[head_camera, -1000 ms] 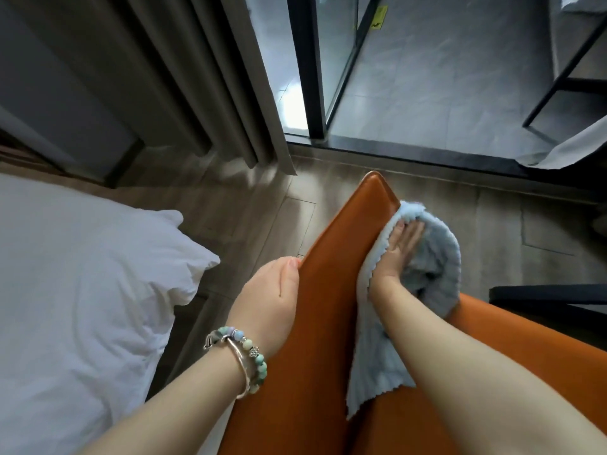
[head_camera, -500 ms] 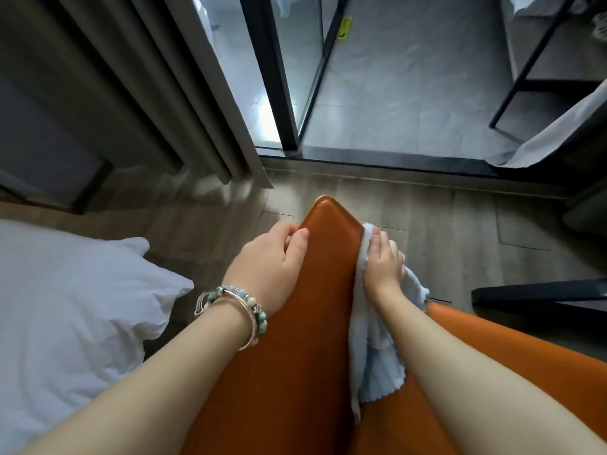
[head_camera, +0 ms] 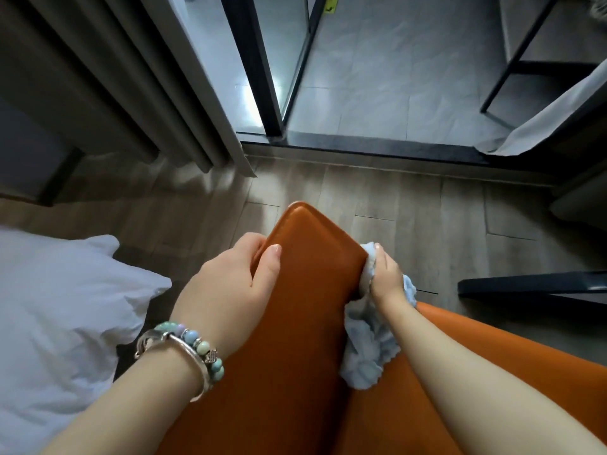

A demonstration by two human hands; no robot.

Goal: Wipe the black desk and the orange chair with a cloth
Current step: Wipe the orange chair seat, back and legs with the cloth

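The orange chair (head_camera: 305, 323) fills the lower middle of the head view, its backrest running away from me. My left hand (head_camera: 230, 287) grips the backrest's left edge, thumb on top, with a bead bracelet on the wrist. My right hand (head_camera: 386, 277) grips a bunched pale blue cloth (head_camera: 368, 353) and presses it against the backrest's right edge near the top. Most of the cloth hangs crumpled below that hand over the seat. A corner of the black desk (head_camera: 532, 287) shows at the right.
A white pillow (head_camera: 59, 307) on a bed lies at the left. Grey curtains (head_camera: 131, 87) hang at the upper left. Beyond the wooden floor (head_camera: 377, 205) is a black door sill (head_camera: 377, 147), a glass door and grey tiles.
My right hand has drawn the cloth back along the backrest's right side and bunched it up. My left hand has slid farther up the backrest's left edge.
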